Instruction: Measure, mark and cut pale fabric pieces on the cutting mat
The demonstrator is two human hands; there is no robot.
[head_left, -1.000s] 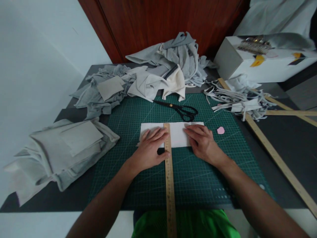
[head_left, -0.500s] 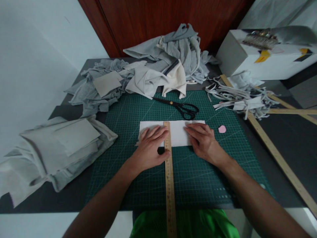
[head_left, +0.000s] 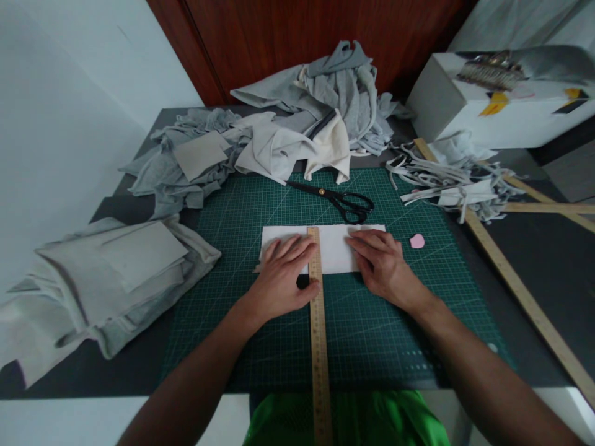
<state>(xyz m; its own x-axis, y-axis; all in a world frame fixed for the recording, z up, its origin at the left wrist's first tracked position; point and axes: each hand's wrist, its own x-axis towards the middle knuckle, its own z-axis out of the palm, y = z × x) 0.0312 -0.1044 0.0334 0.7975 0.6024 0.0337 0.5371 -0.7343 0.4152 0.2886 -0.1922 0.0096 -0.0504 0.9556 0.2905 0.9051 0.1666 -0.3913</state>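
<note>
A strip of white cloth [head_left: 335, 251] lies flat across the green cutting mat. A wooden ruler [head_left: 318, 328] crosses it lengthwise, running down over the table's front edge. My left hand [head_left: 281, 279] rests open, its fingers on the cloth and against the ruler, the thumb on the ruler's edge. Over the right part of the cloth, my right hand [head_left: 383, 263] lies with fingers extended to the left, touching the cloth; its palm is hidden. To its right sits a pink piece of chalk [head_left: 417, 241]. Black scissors [head_left: 341, 199] lie beyond the cloth.
Grey cloth scraps [head_left: 186, 167] and a larger pile [head_left: 325, 93] line the back of the table. Folded cloth [head_left: 111, 272] lies at left. At right are thin fabric strips [head_left: 460, 179] on wooden rulers [head_left: 520, 285], with a white box [head_left: 502, 118] behind. The cutting mat [head_left: 395, 347] covers the middle.
</note>
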